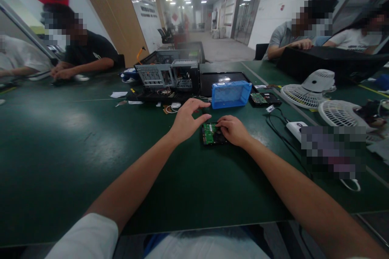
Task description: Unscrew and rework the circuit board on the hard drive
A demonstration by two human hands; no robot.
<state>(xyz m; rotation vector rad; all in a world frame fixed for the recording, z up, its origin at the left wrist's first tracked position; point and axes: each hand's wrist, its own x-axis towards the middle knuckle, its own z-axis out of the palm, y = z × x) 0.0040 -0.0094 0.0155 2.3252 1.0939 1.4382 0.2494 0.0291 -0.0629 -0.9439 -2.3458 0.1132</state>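
A hard drive (209, 134) lies on the green table in front of me, its green circuit board facing up. My right hand (232, 129) rests over its right side, fingers curled and fingertips pinched together at the board. Whatever is between those fingertips, if anything, is too small to make out. Just above and left of the drive is my left hand (190, 119), thumb and fingers apart with nothing between them. Beyond both hands a blue plastic bin (231, 95) is tipped on its side. A second hard drive (264, 99) lies right of the bin.
An opened computer case (168, 75) stands behind the bin, with a black panel (225, 79) beside it. On the right are white fan parts (313, 85), a power strip (296, 129) and its black cable. Paper scraps (118, 94) lie at left. Other people sit along both sides.
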